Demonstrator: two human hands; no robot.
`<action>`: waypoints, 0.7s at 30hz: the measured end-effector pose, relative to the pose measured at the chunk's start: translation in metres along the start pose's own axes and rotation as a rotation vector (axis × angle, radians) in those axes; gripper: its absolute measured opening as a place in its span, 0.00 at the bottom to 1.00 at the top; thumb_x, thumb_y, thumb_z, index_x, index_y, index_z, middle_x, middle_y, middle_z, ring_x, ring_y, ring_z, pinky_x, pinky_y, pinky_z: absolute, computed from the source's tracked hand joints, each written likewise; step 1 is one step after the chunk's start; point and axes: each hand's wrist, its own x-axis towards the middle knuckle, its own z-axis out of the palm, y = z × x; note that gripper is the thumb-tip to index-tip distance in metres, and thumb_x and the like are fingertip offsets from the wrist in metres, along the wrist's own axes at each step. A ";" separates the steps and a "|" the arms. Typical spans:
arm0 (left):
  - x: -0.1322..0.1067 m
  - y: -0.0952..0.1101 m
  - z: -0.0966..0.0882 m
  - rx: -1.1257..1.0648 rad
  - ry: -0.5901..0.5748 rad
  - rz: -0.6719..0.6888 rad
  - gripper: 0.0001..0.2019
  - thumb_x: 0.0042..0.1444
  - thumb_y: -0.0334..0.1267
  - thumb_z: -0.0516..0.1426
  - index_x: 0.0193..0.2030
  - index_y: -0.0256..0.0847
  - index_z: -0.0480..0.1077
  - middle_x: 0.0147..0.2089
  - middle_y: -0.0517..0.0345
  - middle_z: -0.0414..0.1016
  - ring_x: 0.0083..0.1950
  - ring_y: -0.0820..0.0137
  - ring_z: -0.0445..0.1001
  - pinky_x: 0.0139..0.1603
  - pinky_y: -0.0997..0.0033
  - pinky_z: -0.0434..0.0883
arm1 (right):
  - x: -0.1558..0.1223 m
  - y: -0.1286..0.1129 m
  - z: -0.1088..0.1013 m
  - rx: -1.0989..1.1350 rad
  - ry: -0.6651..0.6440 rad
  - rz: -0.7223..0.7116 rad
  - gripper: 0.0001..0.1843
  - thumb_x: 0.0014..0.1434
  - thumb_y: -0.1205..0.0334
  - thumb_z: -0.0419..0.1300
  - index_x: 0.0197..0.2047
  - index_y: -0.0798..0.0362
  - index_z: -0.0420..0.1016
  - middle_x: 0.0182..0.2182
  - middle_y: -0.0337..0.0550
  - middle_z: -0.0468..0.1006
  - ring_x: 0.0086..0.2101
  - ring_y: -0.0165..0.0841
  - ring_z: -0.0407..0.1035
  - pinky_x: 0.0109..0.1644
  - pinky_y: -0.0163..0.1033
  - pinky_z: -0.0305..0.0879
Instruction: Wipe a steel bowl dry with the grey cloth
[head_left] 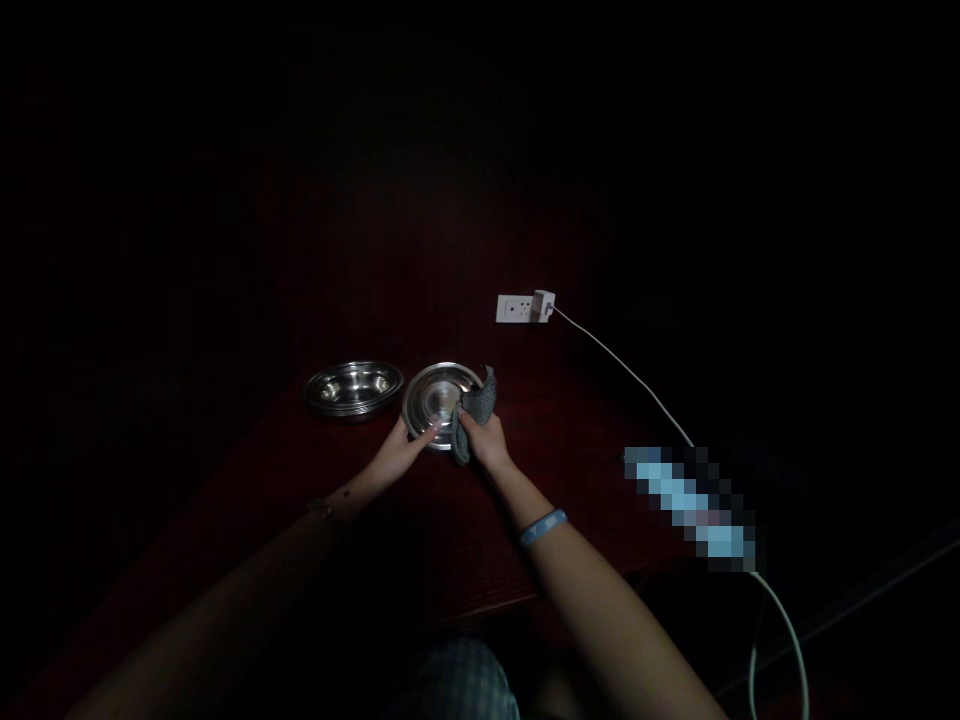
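Note:
The scene is very dark. A shiny steel bowl [435,395] is tilted toward me at the middle of a dark red table [570,440]. My left hand [409,445] grips its lower left rim. My right hand [486,438] holds a grey cloth [474,410] pressed against the bowl's right side. A blue band [543,527] circles my right wrist. A second steel bowl [352,388] rests flat on the table just to the left, apart from both hands.
A white power strip with a plug [523,306] lies at the back, and its white cable [637,385] runs right and down past a blurred bluish object [690,505]. The table's front edge is near my body. Surroundings are black.

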 end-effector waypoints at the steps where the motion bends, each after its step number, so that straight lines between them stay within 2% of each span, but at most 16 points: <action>1: 0.000 0.000 0.000 -0.002 -0.001 -0.004 0.33 0.54 0.47 0.61 0.65 0.38 0.60 0.67 0.42 0.67 0.70 0.56 0.63 0.72 0.54 0.55 | -0.001 -0.001 0.000 0.013 0.000 0.006 0.37 0.37 0.29 0.68 0.39 0.52 0.77 0.44 0.52 0.82 0.50 0.54 0.75 0.60 0.60 0.65; 6: 0.001 0.003 0.001 -0.044 0.031 -0.003 0.34 0.54 0.46 0.61 0.65 0.39 0.59 0.68 0.43 0.66 0.69 0.56 0.63 0.72 0.53 0.53 | -0.008 -0.010 0.002 0.047 -0.080 -0.015 0.37 0.38 0.30 0.69 0.42 0.52 0.78 0.46 0.53 0.82 0.51 0.54 0.74 0.59 0.60 0.66; 14: 0.002 0.012 0.001 -0.111 0.063 0.072 0.37 0.51 0.47 0.64 0.66 0.41 0.58 0.64 0.44 0.70 0.67 0.55 0.67 0.71 0.51 0.57 | -0.012 -0.015 0.008 0.109 -0.227 -0.033 0.32 0.42 0.37 0.70 0.45 0.48 0.77 0.48 0.47 0.81 0.54 0.51 0.72 0.63 0.62 0.63; 21: 0.001 0.015 0.001 -0.137 0.072 0.036 0.40 0.49 0.48 0.64 0.67 0.38 0.57 0.65 0.40 0.68 0.66 0.54 0.67 0.71 0.50 0.56 | -0.015 -0.018 0.008 0.146 -0.265 -0.061 0.32 0.43 0.36 0.69 0.46 0.49 0.77 0.47 0.49 0.82 0.53 0.53 0.73 0.60 0.64 0.65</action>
